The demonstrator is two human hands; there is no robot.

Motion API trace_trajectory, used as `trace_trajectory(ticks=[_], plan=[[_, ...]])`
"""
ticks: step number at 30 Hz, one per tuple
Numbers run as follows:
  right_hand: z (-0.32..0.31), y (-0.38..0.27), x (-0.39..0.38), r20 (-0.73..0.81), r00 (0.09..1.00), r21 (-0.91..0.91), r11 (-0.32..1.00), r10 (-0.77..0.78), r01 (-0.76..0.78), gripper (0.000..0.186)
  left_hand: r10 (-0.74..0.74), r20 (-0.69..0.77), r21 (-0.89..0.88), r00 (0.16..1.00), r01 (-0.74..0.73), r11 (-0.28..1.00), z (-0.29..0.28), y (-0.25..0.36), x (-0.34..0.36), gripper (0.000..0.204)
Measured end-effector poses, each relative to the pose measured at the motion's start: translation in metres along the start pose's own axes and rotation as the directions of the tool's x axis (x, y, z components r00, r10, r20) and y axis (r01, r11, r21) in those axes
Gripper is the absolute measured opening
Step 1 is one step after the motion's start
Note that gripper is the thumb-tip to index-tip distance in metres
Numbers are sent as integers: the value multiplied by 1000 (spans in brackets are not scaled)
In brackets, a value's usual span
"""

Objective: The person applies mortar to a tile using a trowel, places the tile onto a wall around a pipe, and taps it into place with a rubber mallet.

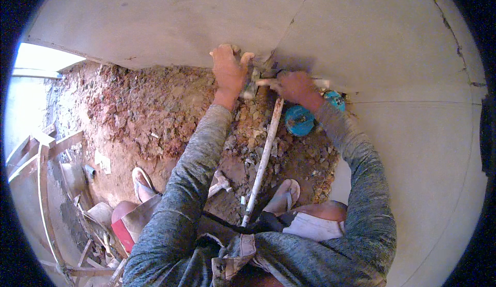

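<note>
My left hand is against the lower edge of the grey wall, its thumb and fingers spread apart and nothing visible in its grip. Just to its right, my right hand is closed around the handle of a hammer. The hammer's head, smeared by motion, is close beside my left wrist. A dirty white pipe slants from below the hammer down between my legs. Two round blue caps are in the soil near my right wrist. Another hammer-like tool lies on the ground near my left forearm.
Broken reddish soil and rubble run along the wall's base. My sandalled feet are on the ground. A wooden frame stands at the left, near a short grey pipe end. Smooth grey surface fills the right side.
</note>
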State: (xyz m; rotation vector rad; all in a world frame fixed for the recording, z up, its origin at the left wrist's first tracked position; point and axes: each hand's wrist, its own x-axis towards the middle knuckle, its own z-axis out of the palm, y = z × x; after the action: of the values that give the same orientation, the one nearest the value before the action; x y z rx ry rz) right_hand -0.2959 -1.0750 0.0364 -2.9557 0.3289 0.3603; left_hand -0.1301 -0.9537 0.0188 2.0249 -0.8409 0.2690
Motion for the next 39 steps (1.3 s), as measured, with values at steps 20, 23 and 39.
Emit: trace_trajectory(ticks=[20, 23, 39], plan=[[13, -4, -17, 137, 981, -96, 988, 136, -123, 34, 8, 26, 48, 1000, -9, 999, 3, 3, -1, 42], [-15, 3, -19, -89, 995, -26, 999, 41, -44, 45, 36, 10, 31, 999, -36, 999, 3, 0, 0, 43], [-37, -13, -65, -100, 973, 61, 977, 208, -203, 44, 95, -34, 12, 995, -95, 995, 1, -4, -1, 45]])
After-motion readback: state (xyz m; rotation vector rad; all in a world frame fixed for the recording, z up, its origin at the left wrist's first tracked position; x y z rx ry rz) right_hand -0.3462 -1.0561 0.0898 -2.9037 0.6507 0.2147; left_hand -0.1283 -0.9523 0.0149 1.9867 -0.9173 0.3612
